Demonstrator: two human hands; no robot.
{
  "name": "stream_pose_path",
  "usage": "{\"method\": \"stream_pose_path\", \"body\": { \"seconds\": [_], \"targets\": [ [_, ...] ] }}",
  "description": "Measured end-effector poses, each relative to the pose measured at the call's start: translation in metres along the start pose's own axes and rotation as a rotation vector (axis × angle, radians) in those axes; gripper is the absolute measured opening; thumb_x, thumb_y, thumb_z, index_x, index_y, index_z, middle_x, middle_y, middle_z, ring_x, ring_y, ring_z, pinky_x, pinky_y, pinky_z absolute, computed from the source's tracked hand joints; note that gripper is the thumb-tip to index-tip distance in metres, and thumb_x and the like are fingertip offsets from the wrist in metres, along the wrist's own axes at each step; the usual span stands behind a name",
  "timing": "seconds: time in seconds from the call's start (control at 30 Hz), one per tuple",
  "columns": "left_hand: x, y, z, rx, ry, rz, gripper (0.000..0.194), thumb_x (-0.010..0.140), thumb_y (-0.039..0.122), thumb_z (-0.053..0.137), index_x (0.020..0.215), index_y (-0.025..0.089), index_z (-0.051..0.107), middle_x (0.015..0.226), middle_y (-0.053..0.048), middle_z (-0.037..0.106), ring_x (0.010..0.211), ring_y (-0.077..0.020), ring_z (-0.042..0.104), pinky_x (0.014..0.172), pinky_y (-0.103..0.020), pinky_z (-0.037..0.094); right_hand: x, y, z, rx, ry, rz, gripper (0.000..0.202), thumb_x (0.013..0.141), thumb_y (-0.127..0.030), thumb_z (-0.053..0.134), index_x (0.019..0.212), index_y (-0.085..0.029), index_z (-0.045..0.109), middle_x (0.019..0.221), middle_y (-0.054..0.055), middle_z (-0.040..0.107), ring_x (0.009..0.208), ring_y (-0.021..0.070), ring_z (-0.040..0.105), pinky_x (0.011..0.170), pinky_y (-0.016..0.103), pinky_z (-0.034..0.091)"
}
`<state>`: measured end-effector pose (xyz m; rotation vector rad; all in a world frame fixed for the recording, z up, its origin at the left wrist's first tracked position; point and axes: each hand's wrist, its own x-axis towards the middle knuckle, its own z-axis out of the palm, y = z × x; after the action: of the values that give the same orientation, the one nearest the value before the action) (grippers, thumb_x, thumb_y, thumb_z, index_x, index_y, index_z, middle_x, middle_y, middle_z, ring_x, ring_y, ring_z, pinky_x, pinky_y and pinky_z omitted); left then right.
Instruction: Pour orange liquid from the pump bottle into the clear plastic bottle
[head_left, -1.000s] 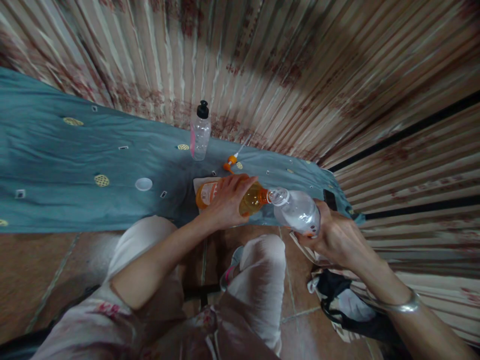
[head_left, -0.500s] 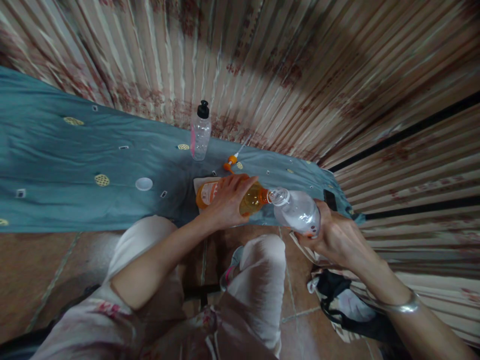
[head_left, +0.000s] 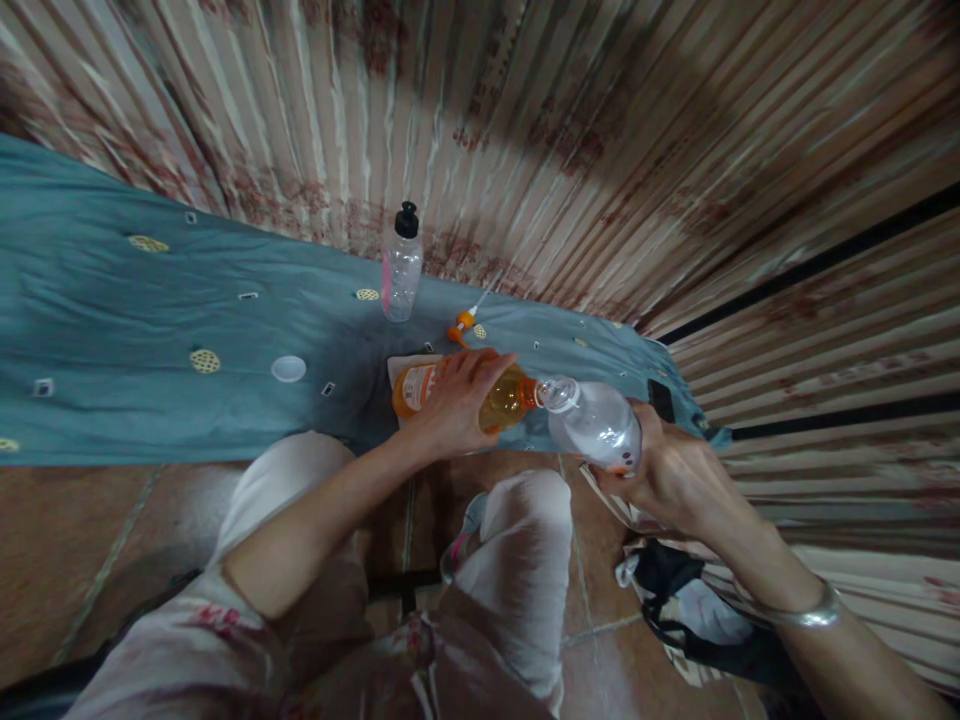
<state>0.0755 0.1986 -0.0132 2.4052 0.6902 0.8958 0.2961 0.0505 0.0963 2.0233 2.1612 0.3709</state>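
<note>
My left hand (head_left: 459,402) is wrapped round an orange bottle (head_left: 510,397), tipped on its side with its neck to the right. A clear bottle (head_left: 596,420) is gripped in my right hand (head_left: 656,460), tilted with its mouth to the upper left. The two mouths meet, or nearly so; the exact contact is too small to tell. Behind my left hand, an orange pump top (head_left: 465,320) with a pale tube lies on the teal cloth (head_left: 247,330). My fingers hide part of the orange bottle's label.
A transparent bottle with a black cap (head_left: 403,265) stands near the curtain (head_left: 480,140). A small white disc (head_left: 288,369) lies to the left, a dark flat object (head_left: 661,400) to the right. Black and white cloth items (head_left: 697,610) are at the lower right.
</note>
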Motion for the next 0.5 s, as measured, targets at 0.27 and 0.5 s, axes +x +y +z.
{"method": "stream_pose_path", "body": {
  "seconds": [0.27, 0.5],
  "targets": [
    [0.0004, 0.0006, -0.0004, -0.026, -0.009, -0.016, 0.088, 0.065, 0.024, 0.073, 0.142, 0.024, 0.031, 0.137, -0.011, 0.044, 0.126, -0.0316, 0.042, 0.109, -0.051, 0.033, 0.0015, -0.003, -0.0024, 0.014, -0.004, 0.01, 0.059, 0.077, -0.045, 0.057, 0.12, -0.005, 0.048, 0.072, 0.012, 0.068, 0.062, 0.0279, 0.065, 0.052, 0.033, 0.045],
    [0.0007, 0.0005, -0.001, -0.033, -0.02, -0.022, 0.089, 0.065, 0.026, 0.074, 0.143, 0.026, 0.031, 0.138, -0.011, 0.044, 0.127, -0.0323, 0.042, 0.11, -0.052, 0.032, 0.0015, -0.0025, -0.0022, 0.012, 0.01, -0.009, 0.057, 0.079, -0.046, 0.055, 0.118, -0.005, 0.049, 0.068, 0.011, 0.066, 0.058, 0.0271, 0.063, 0.05, 0.033, 0.043]
  ]
}}
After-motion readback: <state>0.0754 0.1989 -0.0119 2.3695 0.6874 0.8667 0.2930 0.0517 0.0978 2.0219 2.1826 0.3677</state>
